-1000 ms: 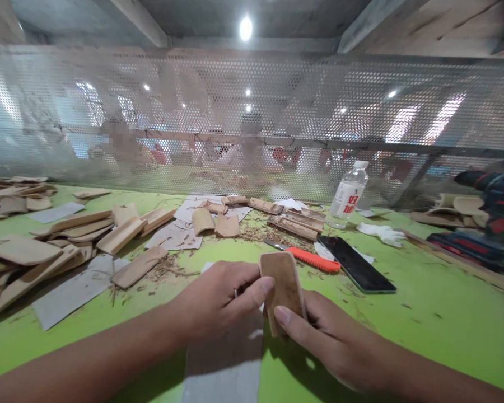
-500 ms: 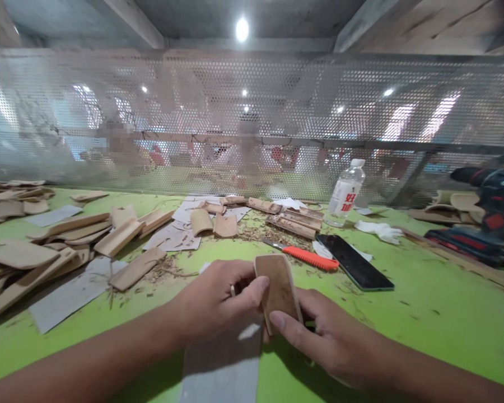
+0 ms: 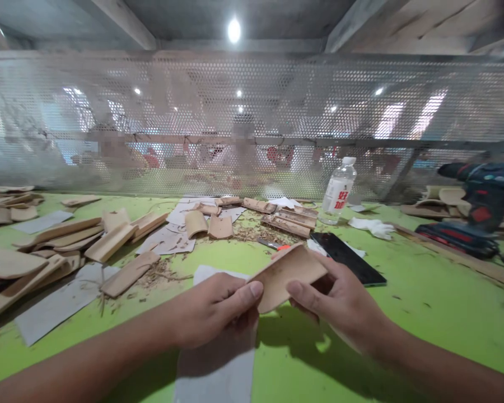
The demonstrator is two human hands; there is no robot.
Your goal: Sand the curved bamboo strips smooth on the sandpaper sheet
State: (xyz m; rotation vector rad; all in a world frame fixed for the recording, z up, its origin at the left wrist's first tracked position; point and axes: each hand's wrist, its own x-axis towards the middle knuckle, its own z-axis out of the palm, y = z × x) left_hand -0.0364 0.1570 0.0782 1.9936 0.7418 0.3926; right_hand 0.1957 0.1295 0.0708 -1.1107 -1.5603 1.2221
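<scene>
A short curved piece of bamboo [image 3: 289,275] is held above the green table, tilted, with its pale hollow side facing me. My left hand [image 3: 218,308] pinches its left end, thumb on the front and fingers curled behind. At the other end my right hand [image 3: 334,294] grips it, thumb on the near face, fingers mostly hidden behind. Below the left hand lies a sheet of paper [image 3: 214,366]. Just beyond the bamboo piece, a utility knife [image 3: 269,243] with an orange handle is partly covered by it. A black phone [image 3: 348,258] lies beyond the right hand.
Stacks of bamboo pieces [image 3: 19,263] lie at the left. More pieces [image 3: 289,225] rest among shavings at the back. A plastic bottle [image 3: 339,193] stands near the perforated metal screen [image 3: 185,112]. On the right are a white glove [image 3: 372,227] and a cordless drill [image 3: 483,210].
The bamboo piece has turned from near upright to slanting sideways, showing its hollow face instead of its brown side. My right hand has risen to the right end. The view has shifted slightly.
</scene>
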